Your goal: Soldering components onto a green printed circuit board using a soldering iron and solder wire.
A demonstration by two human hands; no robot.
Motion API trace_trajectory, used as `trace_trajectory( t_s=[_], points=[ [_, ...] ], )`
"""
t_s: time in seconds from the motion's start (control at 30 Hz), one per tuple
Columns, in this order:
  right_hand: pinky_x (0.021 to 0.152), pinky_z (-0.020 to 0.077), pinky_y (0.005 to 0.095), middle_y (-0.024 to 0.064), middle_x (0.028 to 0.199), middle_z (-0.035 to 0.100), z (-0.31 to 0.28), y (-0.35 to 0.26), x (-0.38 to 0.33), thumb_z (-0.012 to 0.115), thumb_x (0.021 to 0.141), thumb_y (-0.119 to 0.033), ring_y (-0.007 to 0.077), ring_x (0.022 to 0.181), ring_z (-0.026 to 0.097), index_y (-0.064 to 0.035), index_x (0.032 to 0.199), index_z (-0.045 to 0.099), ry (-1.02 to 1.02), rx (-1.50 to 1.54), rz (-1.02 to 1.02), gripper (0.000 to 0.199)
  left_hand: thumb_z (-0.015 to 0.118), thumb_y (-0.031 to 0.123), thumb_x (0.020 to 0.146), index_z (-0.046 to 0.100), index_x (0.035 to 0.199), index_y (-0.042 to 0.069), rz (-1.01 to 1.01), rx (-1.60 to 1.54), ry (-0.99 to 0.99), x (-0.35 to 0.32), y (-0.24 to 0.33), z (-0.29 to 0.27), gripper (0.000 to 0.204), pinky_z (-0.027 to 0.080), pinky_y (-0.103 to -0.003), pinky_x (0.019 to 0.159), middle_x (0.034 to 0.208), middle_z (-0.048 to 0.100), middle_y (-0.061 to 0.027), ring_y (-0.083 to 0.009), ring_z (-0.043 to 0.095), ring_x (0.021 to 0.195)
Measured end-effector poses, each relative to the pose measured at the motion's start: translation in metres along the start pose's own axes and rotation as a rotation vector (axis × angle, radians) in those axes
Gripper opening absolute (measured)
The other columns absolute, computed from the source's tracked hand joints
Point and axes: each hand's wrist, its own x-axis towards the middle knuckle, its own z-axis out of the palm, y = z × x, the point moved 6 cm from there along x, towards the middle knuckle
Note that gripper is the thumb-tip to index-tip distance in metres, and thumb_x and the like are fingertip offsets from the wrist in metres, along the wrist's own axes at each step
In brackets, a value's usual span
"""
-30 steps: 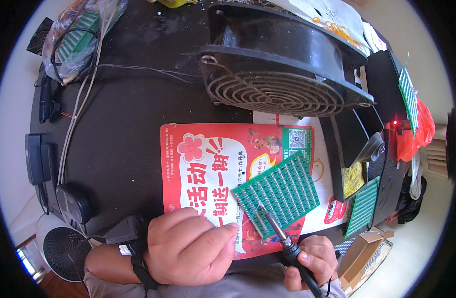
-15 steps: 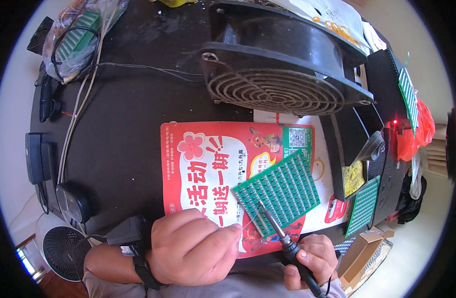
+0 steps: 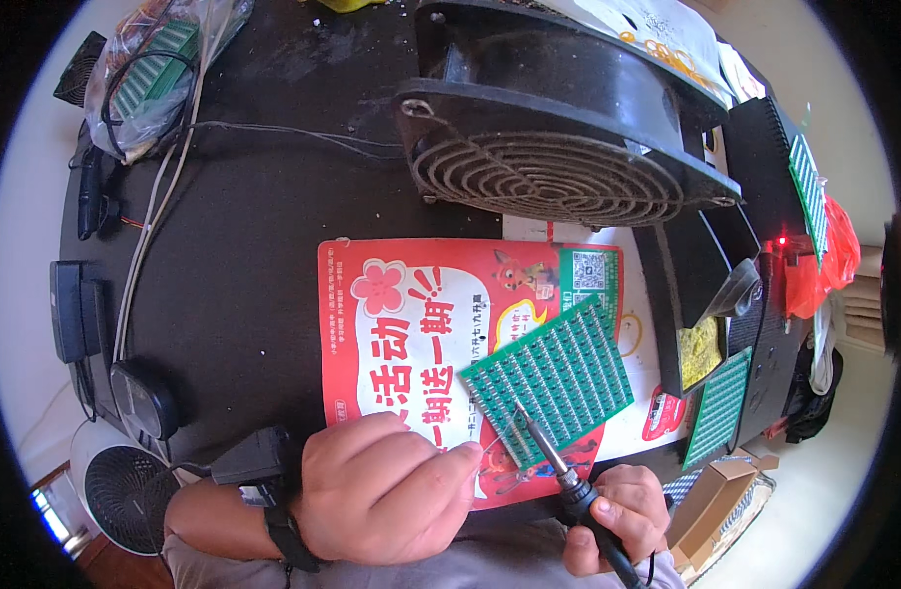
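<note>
Gripped in the right hand (image 3: 617, 515), fingers wrapped tight round its black handle, a soldering iron (image 3: 558, 461) slants up and left, its tip resting on the near corner of a green board (image 3: 554, 378). Head view: the left hand (image 3: 387, 486) lies curled just beside that corner, thumb and forefinger pinched together as if on a fine wire or a small part; what they pinch is too small to tell. The board lies tilted on a red flyer (image 3: 411, 339) spread on the dark worktop (image 3: 235, 255), just in front of the person. Behind the flyer stands a large black fan (image 3: 558, 137). More green boards (image 3: 720, 407) lean at the right edge, near a red light. Cables and a clear bag lie far left, and a small white fan (image 3: 127, 486) sits lower left.

Judging by tip and pinch meeting at one spot, a joint at the board's near corner is being soldered. Any next joint would call for a steady left hand and a small, exact shift of the tip along the rows.
</note>
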Motion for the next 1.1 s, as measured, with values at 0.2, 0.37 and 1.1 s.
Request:
trace_trajectory(
  t_s=[0.2, 0.37, 1.1],
  points=[
    [0.059, 0.0508, 0.0370, 0.0117, 0.078, 0.059, -0.001, 0.001, -0.002, 0.073, 0.080, -0.017, 0.0236, 0.066, 0.058, -0.0025, 0.109, 0.061, 0.023, 0.009, -0.004, 0.034, 0.077, 0.001, 0.074, 0.072, 0.087, 0.002, 0.024, 0.001, 0.040, -0.001, 0.000, 0.002, 0.013, 0.047, -0.032, 0.048, 0.062, 0.060, -0.0044, -0.0212, 0.056, 0.049],
    [0.058, 0.0502, 0.0369, 0.0113, 0.077, 0.058, -0.001, 0.001, -0.002, 0.073, 0.080, -0.017, 0.0230, 0.066, 0.057, -0.0024, 0.109, 0.061, 0.003, 0.006, -0.017, 0.034, 0.076, 0.003, 0.076, 0.073, 0.087, 0.003, 0.011, -0.013, -0.011, -0.001, 0.001, 0.003, 0.011, 0.048, -0.033, 0.050, 0.062, 0.062, -0.0046, -0.0217, 0.058, 0.050],
    [0.060, 0.0509, 0.0416, 0.0202, 0.086, 0.063, -0.003, -0.002, 0.014, 0.071, 0.085, -0.005, 0.0316, 0.067, 0.062, 0.0093, 0.115, 0.059, -0.064, 0.146, -0.089, 0.035, 0.077, 0.005, 0.074, 0.072, 0.087, 0.004, 0.013, 0.034, -0.069, -0.003, 0.003, 0.006, 0.014, 0.048, -0.033, 0.050, 0.064, 0.063, -0.0043, -0.0221, 0.058, 0.051]
  ],
)
